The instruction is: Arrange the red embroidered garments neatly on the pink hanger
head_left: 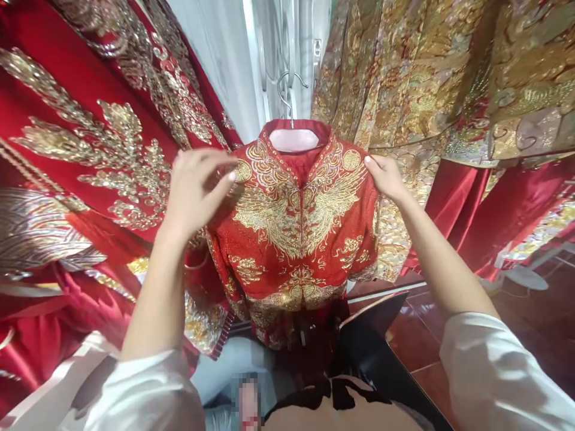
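A red jacket point(287, 275) with a stand collar and gold embroidery hangs in front of me on a clothes hanger point(287, 102) with a metal hook. At its left shoulder in view, my left hand point(193, 188) has thumb and fingers apart, somewhat blurred, beside the round gold motif. My right hand point(387, 178) pinches the opposite shoulder between thumb and fingers; part of the fingers is hidden behind the cloth. Short sleeves hang down on both sides, and the front is closed below the collar.
Red garments with gold beadwork point(121, 137) crowd the left side. On the right hang gold embroidered garments point(417, 78) over red cloth. White curtain-like fabric point(224, 54) is behind the hanger. A dark flat panel point(381, 341) stands below, above a reddish tiled floor point(417, 326).
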The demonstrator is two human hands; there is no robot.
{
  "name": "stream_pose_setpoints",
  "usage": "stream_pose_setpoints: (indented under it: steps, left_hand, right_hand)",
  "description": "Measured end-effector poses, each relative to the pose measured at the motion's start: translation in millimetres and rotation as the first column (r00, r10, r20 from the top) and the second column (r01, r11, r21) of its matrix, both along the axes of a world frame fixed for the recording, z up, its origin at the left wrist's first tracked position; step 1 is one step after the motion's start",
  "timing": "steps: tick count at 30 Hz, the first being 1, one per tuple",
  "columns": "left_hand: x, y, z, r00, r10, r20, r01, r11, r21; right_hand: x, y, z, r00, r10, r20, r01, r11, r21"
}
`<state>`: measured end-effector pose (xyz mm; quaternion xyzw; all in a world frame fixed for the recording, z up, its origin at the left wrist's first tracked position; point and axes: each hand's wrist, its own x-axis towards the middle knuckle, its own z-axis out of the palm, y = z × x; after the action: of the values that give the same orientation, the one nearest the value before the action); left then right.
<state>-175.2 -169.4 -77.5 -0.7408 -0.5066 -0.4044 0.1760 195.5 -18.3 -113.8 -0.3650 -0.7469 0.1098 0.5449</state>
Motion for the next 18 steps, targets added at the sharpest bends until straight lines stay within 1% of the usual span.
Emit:
stream_pose_setpoints:
  steps: [1, 2, 3, 4, 5, 7, 8, 9, 10, 11, 12, 13, 14, 15, 16, 17, 18]
  left_hand:
    - [-0.7, 14.6, 11.4, 0.997, 0.057, -0.043, -0.057, 0.998, -0.009]
    - [-3.4, 29.3, 16.9, 0.996, 0.070, -0.051, -0.074, 0.994, -0.082]
    - [-8.5, 43.2, 18.0, 0.998, 0.051, -0.025, -0.054, 0.980, -0.193]
    - [-15.7, 55.4, 16.6, 0.999, 0.000, 0.032, 0.011, 0.948, -0.317]
    - [-24.3, 65.5, 14.7, 0.992, -0.061, 0.106, 0.101, 0.899, -0.426]
    - [-42.2, 78.4, 14.8, 0.964, -0.152, 0.220, 0.253, 0.780, -0.572]
    - [-49.3, 81.5, 18.4, 0.954, -0.171, 0.244, 0.289, 0.729, -0.620]
    - [-54.2, 82.9, 24.3, 0.953, -0.178, 0.246, 0.300, 0.679, -0.670]
    - [-56.2, 83.2, 31.8, 0.956, -0.185, 0.228, 0.294, 0.624, -0.724]
    - [-55.2, 82.9, 39.9, 0.960, -0.198, 0.198, 0.277, 0.572, -0.772]
    - [-51.3, 82.5, 47.7, 0.961, -0.220, 0.165, 0.261, 0.540, -0.800]
    - [-45.2, 82.5, 54.3, 0.961, -0.244, 0.134, 0.250, 0.546, -0.800]
    - [-37.6, 83.1, 59.0, 0.959, -0.262, 0.104, 0.245, 0.591, -0.769]
    - [-29.5, 84.6, 61.8, 0.960, -0.269, 0.079, 0.243, 0.659, -0.712]
    - [-21.9, 86.6, 62.7, 0.963, -0.261, 0.067, 0.243, 0.733, -0.636]
    - [-15.6, 88.8, 62.2, 0.966, -0.249, 0.071, 0.244, 0.786, -0.568]
    - [-11.3, 91.0, 60.8, 0.964, -0.249, 0.088, 0.257, 0.808, -0.531]
  right_hand:
    - [-0.9, 3.8, -1.3, 0.997, 0.024, -0.074, -0.029, 0.998, -0.062]
    - [-1.5, 7.4, -2.3, 0.987, 0.056, -0.152, -0.077, 0.987, -0.140]
    - [-1.5, 10.6, -3.3, 0.969, 0.087, -0.231, -0.141, 0.963, -0.229]
    - [-0.6, 13.2, -4.3, 0.946, 0.110, -0.305, -0.211, 0.923, -0.322]
    - [1.1, 15.3, -5.0, 0.923, 0.124, -0.365, -0.278, 0.869, -0.409]
    - [6.1, 17.2, -4.2, 0.896, 0.141, -0.422, -0.372, 0.758, -0.536]
    - [8.6, 17.0, -1.7, 0.897, 0.148, -0.418, -0.385, 0.727, -0.569]
    - [10.3, 16.2, 2.6, 0.909, 0.150, -0.389, -0.370, 0.722, -0.585]
    - [10.6, 14.7, 9.0, 0.931, 0.148, -0.335, -0.328, 0.744, -0.582]
    - [9.1, 12.7, 17.1, 0.955, 0.147, -0.257, -0.270, 0.787, -0.554]
    - [5.3, 10.2, 26.6, 0.974, 0.153, -0.169, -0.219, 0.838, -0.500]
    - [-0.5, 7.5, 36.8, 0.981, 0.174, -0.082, -0.192, 0.884, -0.427]
    - [-8.0, 4.7, 46.9, 0.978, 0.211, -0.005, -0.199, 0.914, -0.353]
    - [-16.6, 2.0, 56.3, 0.964, 0.260, 0.057, -0.232, 0.926, -0.297]
    - [-25.3, -0.6, 64.4, 0.945, 0.310, 0.103, -0.274, 0.924, -0.266]
    - [-33.3, -2.8, 71.0, 0.929, 0.346, 0.133, -0.305, 0.917, -0.257]
    - [-40.0, -4.7, 75.8, 0.916, 0.369, 0.156, -0.322, 0.910, -0.260]
